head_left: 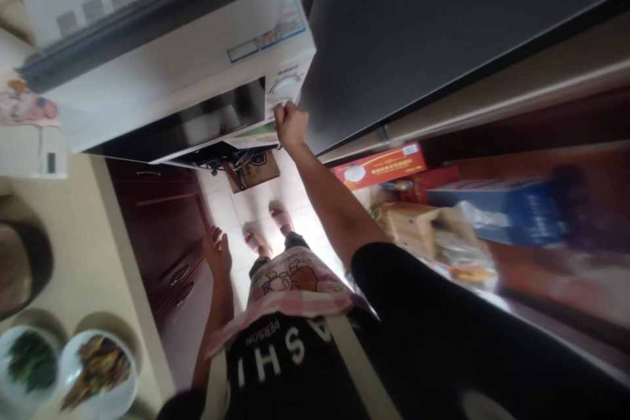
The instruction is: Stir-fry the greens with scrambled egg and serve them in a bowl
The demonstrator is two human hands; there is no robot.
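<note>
A white microwave oven (pixel 167 102) with a dark glass door and a round upper dial (pixel 285 84) stands at the top left. My right hand (pixel 291 123) reaches up to its control panel, fingers closed on the lower knob, which they mostly cover. Low beside the dark red cabinets (pixel 157 210), my left hand (pixel 217 251) hangs with its fingers loosely apart and nothing in it.
On the counter (pixel 111 262) at left are a bowl of chopped greens (pixel 32 361) and a bowl of cooked food (pixel 101 367). A large dark grey panel (pixel 443 33) fills the upper right. Shelves at right hold a red box (pixel 381 167) and a blue box (pixel 502 210).
</note>
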